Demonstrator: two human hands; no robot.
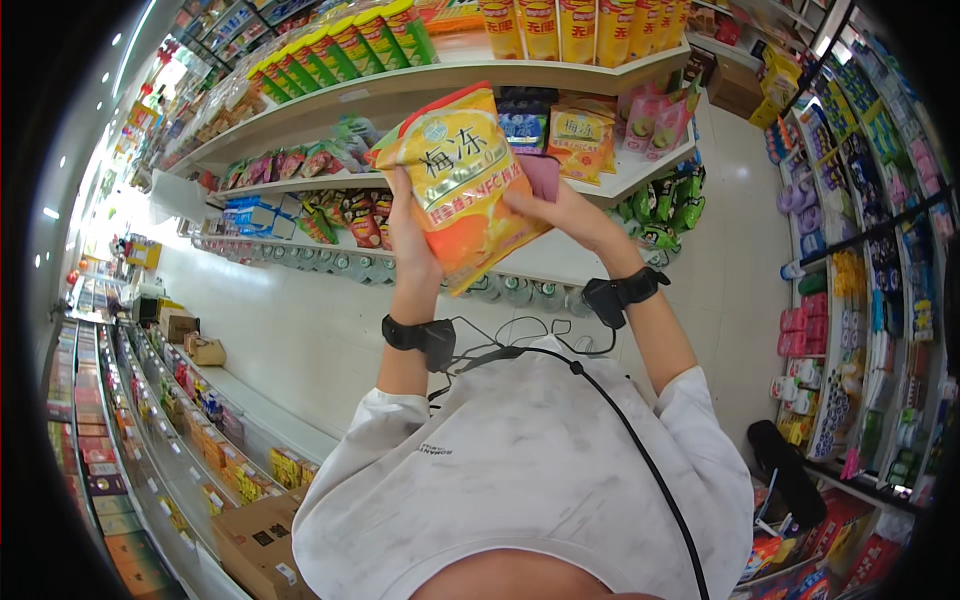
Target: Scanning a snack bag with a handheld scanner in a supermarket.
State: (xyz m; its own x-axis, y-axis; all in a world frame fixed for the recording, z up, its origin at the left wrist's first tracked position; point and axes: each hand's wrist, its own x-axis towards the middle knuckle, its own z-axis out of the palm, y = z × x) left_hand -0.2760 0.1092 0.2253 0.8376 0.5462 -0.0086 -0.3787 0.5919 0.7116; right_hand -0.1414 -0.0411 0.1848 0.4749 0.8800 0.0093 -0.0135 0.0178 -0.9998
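Soft grey-white shirt (520, 470) nearest. Left hand (408, 225) and right hand (562, 208) both grip a glossy, crinkled yellow-orange snack bag (462, 180), raised before the white shelf (640, 165).

both hands (410, 225) (560, 210) hold orange snack bag (462, 180) before shelf (640, 165)

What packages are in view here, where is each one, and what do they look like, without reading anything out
Yellow pouch: flat bag, orange fruit picture, red top edge, held up by left hand and right hand.
Matching yellow pouches: middle shelf, behind it.
Dark blue packets: middle shelf, beside those.
Green-topped yellow bags: top shelf, upright row.
Pink packets: middle shelf, right end.
Green bags: lower shelf, right.
Cardboard box: floor, lower left, brown.
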